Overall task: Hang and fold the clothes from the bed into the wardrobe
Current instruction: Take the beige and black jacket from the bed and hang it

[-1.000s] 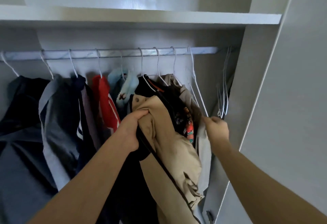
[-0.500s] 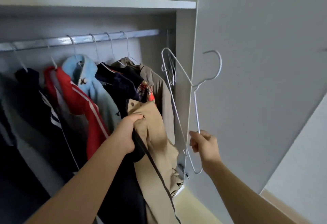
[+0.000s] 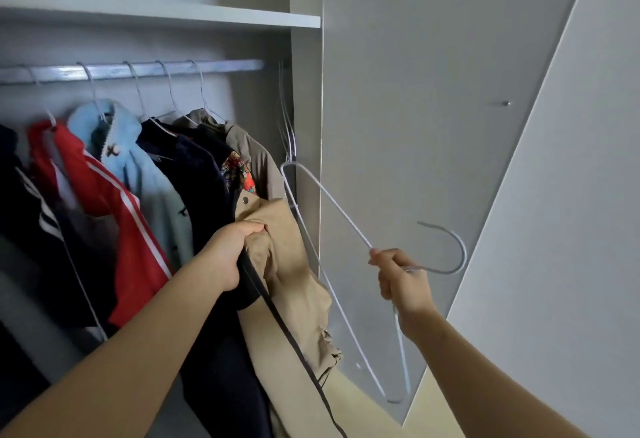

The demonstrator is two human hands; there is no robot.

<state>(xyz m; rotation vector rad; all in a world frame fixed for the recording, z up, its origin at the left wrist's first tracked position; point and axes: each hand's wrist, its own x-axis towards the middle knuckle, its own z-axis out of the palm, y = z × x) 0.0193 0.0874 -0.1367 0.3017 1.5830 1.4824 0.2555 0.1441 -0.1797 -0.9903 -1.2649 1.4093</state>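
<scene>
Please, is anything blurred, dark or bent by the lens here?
Head view: the dark clothes at the left edge are dim and smeared; the rail carries a pale glare; the hanger in the right hand is slightly blurred at its hook; the wide lens slants the wardrobe door edges.

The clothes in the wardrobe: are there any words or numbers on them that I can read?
No words or numbers can be read anywhere.
Light blue top: a small dark mark near the collar, a shape and not letters.
Patterned cloth: bright print, too blurred to tell if it holds writing.
Red jacket: only white stripes.
</scene>
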